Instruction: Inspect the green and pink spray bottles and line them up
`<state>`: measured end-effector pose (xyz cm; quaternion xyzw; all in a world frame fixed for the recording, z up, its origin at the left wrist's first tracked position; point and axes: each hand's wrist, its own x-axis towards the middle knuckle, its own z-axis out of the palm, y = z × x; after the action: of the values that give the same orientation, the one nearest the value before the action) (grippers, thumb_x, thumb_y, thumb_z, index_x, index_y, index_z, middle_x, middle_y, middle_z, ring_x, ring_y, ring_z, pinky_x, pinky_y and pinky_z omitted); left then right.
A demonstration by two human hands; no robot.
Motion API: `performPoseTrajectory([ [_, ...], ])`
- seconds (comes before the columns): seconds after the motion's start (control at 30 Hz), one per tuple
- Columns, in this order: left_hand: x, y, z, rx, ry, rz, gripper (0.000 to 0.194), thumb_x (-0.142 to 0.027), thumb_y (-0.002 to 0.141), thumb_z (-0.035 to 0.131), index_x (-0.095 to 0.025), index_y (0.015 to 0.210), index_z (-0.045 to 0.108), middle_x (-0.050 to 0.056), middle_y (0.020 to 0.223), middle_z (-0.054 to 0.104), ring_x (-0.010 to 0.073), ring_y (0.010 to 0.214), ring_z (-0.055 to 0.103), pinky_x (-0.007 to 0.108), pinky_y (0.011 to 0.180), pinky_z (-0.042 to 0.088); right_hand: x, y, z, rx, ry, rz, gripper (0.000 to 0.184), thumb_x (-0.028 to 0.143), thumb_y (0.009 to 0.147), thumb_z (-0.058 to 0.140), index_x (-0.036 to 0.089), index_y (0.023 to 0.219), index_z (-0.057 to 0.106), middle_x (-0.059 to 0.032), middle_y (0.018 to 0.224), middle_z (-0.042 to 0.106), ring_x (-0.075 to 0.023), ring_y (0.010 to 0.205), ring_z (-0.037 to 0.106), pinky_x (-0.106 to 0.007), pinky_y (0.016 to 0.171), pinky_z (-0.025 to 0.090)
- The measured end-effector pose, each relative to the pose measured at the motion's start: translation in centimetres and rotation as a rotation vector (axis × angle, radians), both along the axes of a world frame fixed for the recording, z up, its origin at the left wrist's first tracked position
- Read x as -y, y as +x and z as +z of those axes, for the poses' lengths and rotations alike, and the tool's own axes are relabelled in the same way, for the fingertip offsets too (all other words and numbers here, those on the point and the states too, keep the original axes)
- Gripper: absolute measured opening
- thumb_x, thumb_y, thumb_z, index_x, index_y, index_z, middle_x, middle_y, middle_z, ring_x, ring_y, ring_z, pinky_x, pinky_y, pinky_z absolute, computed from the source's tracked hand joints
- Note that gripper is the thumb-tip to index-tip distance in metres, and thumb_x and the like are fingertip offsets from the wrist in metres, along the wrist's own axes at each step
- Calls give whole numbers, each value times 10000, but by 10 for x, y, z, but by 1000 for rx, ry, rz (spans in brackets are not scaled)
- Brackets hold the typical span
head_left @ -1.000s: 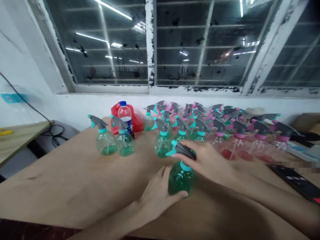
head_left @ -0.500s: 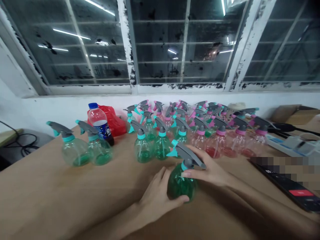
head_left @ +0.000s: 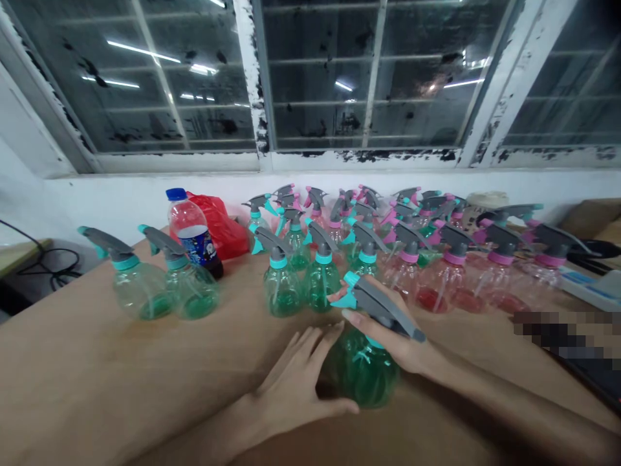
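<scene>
A green spray bottle [head_left: 363,369] with a grey and teal trigger head [head_left: 381,309] stands on the brown table [head_left: 121,375] in front of me. My right hand [head_left: 395,336] is closed round the trigger head, fingers under and over it. My left hand [head_left: 295,382] cups the left side of the bottle's round body, fingers spread and thumb against its base.
Behind stand several green spray bottles [head_left: 281,285] and several pink ones [head_left: 446,285]. Two more green bottles [head_left: 145,291] sit at the left beside a soda bottle [head_left: 194,233] and a red bag [head_left: 223,226]. A dark phone [head_left: 596,375] lies at the right, a window behind.
The bottle has come nearer to me and tilted a little. My right hand has shifted on the trigger head, and my left fingers have spread along the body.
</scene>
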<state>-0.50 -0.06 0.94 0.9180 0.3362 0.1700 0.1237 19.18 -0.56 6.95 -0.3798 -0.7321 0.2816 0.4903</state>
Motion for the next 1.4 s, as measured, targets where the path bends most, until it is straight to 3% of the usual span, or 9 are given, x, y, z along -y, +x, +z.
performPoseTrajectory([
  [0.1, -8, -10, -3, -92, 19, -8, 950, -661, 727, 655, -144, 1441, 300, 193, 1437, 375, 377, 1305, 349, 556, 1040, 289, -5, 1, 0, 9, 9, -8, 144, 333, 834, 573, 246, 948, 587, 3, 802, 638, -171, 694, 590, -341, 701, 468],
  [0.33, -12, -16, -7, -142, 69, -16, 909, -687, 782, 562, -132, 1452, 298, 182, 1471, 327, 364, 1352, 272, 555, 1074, 230, -14, 2, -1, 15, -9, 21, 143, 380, 835, 587, 255, 902, 584, 58, 570, 494, -129, 480, 458, -287, 483, 388],
  [0.57, -11, -18, -6, -150, 45, -16, 819, -625, 833, 553, -159, 1456, 297, 149, 1470, 344, 348, 1339, 312, 549, 1078, 241, -11, 2, 1, 47, 9, -11, 129, 342, 853, 568, 237, 779, 585, 8, 744, 608, -176, 744, 616, -304, 624, 472],
  [0.77, -12, -19, -4, -162, 67, -41, 748, -601, 862, 539, -181, 1444, 328, 130, 1477, 338, 337, 1349, 296, 536, 1087, 236, -9, 2, 1, 34, -23, -48, 207, 353, 818, 591, 263, 1002, 616, 22, 681, 620, -160, 551, 572, -313, 544, 484],
  [1.03, -14, -20, -2, -227, 95, -50, 721, -605, 886, 500, -146, 1424, 359, 138, 1484, 319, 328, 1361, 272, 527, 1082, 246, -10, 2, -1, -23, -37, -15, 232, 282, 808, 611, 252, 1037, 623, 5, 794, 651, -175, 661, 617, -330, 650, 520],
  [1.23, -14, -21, -3, -227, 116, -54, 712, -601, 897, 485, -141, 1424, 358, 140, 1474, 340, 327, 1356, 284, 509, 1088, 245, -11, 2, -1, -20, 21, 19, 273, 245, 819, 592, 271, 1090, 623, -12, 1010, 692, -210, 913, 657, -351, 831, 527],
  [1.4, -15, -21, -4, -217, 111, -60, 692, -591, 907, 477, -157, 1431, 347, 132, 1480, 332, 325, 1361, 274, 516, 1088, 245, -11, 4, -1, 13, -11, 3, 261, 259, 812, 607, 270, 1072, 632, -1, 899, 690, -192, 760, 655, -337, 724, 541],
])
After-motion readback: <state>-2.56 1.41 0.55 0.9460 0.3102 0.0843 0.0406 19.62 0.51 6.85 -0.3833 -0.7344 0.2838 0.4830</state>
